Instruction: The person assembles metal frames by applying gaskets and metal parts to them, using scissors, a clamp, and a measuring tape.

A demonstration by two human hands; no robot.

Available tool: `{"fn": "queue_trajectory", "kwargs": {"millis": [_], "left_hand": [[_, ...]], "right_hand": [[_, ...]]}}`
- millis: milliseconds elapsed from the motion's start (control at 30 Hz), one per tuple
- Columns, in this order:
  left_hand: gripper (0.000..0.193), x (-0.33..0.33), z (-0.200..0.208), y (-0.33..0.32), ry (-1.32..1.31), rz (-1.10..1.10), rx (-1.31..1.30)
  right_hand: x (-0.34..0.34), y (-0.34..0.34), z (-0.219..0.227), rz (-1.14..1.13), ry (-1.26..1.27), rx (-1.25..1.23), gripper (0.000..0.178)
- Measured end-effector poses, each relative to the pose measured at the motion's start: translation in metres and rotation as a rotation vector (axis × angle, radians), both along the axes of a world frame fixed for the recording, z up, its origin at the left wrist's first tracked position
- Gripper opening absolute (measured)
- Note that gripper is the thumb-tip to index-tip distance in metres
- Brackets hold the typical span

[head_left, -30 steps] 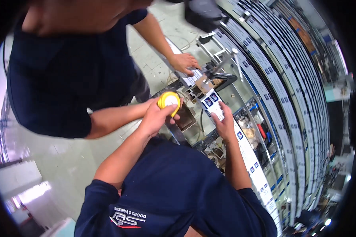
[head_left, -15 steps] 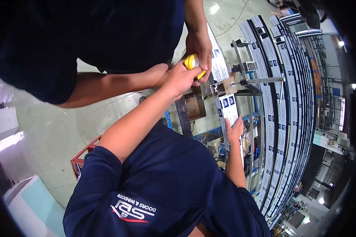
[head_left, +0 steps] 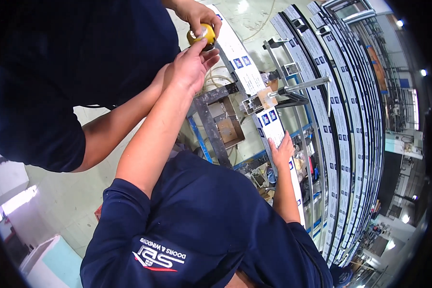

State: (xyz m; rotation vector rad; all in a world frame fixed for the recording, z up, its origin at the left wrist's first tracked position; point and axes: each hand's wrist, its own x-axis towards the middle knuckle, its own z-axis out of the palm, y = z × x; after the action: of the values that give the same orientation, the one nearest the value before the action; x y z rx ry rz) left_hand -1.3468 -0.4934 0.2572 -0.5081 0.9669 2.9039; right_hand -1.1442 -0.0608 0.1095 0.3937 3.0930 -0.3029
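Note:
A yellow tape measure [head_left: 206, 32] is in a co-worker's hand [head_left: 193, 13] at the upper left. My left hand [head_left: 189, 67] reaches up beside it, fingers extended and apart, one fingertip at the tape measure's lower edge. On the long profile [head_left: 248, 79], wrapped in white printed film, my right hand [head_left: 282, 152] lies with fingers spread, just below the clamp. A clamp with a threaded screw [head_left: 302, 87] presses a small wooden block [head_left: 267, 98] against the profile.
A dark metal frame [head_left: 211, 127] with an open box [head_left: 230, 129] stands left of the profile. Several long film-covered profiles [head_left: 326, 134] are racked at the right. The co-worker's body [head_left: 81, 57] fills the upper left. A hose [head_left: 218, 79] lies behind the frame.
The tape measure has moved left and up with the co-worker's hand. My left hand's grasp on it has loosened, its fingers now apart. My right hand stays on the profile.

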Motion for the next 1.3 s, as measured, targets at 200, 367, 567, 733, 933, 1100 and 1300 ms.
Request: {"fn": "queue_trajectory", "kwargs": {"millis": [200, 367, 567, 733, 933, 1100, 1300], "left_hand": [[0.045, 0.023, 0.001, 0.064, 0.120, -0.265, -0.380], [0.081, 0.072, -0.069, 0.111, 0.277, -0.538, -1.304], [0.087, 0.085, -0.111, 0.129, 0.414, -0.680, -1.544], [0.052, 0.114, -0.132, 0.084, 0.193, -1.086, -1.539], [0.066, 0.222, -0.225, -0.034, 0.006, -1.315, -1.735], [0.079, 0.249, -0.268, -0.092, -0.215, -1.500, -1.089], [0.073, 0.263, -0.284, -0.111, -0.339, -1.530, -1.190]], "right_hand": [[0.004, -0.002, 0.001, -0.029, 0.052, -0.012, 0.099], [0.003, -0.011, 0.009, -0.066, 0.136, 0.002, 0.092], [0.006, -0.005, 0.008, -0.091, 0.238, 0.027, 0.090], [0.006, -0.006, 0.016, -0.101, 0.272, -0.015, 0.089], [0.008, 0.001, 0.026, -0.139, 0.266, -0.044, 0.087], [0.013, 0.010, 0.016, -0.140, 0.295, -0.044, 0.088], [0.013, 0.011, 0.015, -0.121, 0.301, -0.042, 0.086]]}}
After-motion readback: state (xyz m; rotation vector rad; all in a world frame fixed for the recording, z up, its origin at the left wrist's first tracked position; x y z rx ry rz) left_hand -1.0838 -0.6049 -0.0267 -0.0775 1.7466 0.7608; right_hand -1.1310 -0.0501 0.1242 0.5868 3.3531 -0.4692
